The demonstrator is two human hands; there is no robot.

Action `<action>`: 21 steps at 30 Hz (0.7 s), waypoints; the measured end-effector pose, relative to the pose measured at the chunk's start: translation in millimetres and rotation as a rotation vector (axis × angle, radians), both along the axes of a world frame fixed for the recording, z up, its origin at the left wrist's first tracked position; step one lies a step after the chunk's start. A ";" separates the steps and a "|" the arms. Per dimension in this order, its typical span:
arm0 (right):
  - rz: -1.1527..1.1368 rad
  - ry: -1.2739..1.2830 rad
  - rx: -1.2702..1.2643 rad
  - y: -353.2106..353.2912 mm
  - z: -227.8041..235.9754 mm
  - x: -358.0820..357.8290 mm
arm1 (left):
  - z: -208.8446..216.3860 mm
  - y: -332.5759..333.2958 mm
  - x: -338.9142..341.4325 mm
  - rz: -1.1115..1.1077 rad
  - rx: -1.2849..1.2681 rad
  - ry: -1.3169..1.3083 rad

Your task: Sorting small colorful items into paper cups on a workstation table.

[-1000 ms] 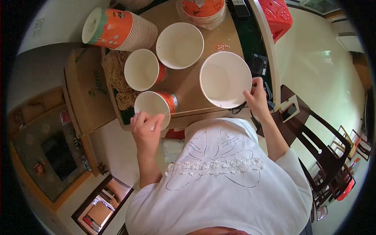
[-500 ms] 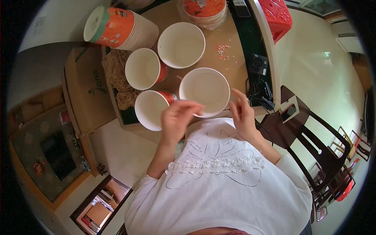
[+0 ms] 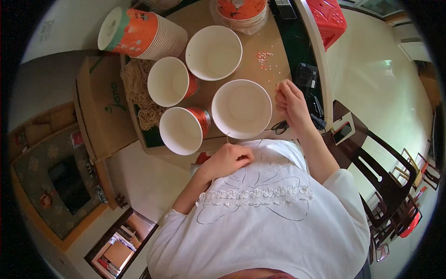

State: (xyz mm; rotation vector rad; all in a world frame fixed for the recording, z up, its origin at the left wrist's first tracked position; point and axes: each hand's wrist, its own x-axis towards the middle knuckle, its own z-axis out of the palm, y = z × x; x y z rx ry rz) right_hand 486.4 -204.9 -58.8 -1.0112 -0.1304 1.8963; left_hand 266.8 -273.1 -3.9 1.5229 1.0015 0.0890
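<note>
A wide white paper bucket (image 3: 241, 109) stands at the near edge of the table, its mouth facing up and its inside bare. My left hand (image 3: 228, 160) is just below it, in front of my shirt, with the fingers curled closed. Thin brown strands show by the bucket's near rim, close to this hand; whether it grips one is hidden. To the right of the bucket, my right hand (image 3: 291, 103) is raised with its fingers pinched together. What it holds, if anything, I cannot make out.
Another wide paper bucket (image 3: 213, 53) and two orange-sided ones (image 3: 168, 82) (image 3: 180, 131) stand alongside. Behind are a stack of nested buckets (image 3: 144, 35), tangled brown twine (image 3: 144, 93) and small scattered beads (image 3: 264, 57). Black cables and an adapter (image 3: 307, 75) lie at the right edge.
My left hand has drawn back from the bucket's near rim toward my shirt and closed. My right hand has moved forward and right, away from the rim, fingers now pinched. The buckets hardly moved.
</note>
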 end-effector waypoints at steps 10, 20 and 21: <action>-0.046 -0.905 0.482 -5.7 29.3 9.1 | 0.8 33.8 14.2 0.514 0.118 -0.069; -0.306 -1.159 0.482 31.8 35.1 47.0 | -8.4 42.4 34.5 0.424 0.159 -0.015; -0.344 -1.303 0.548 33.3 36.4 44.4 | -12.0 42.2 37.7 0.502 0.132 -0.069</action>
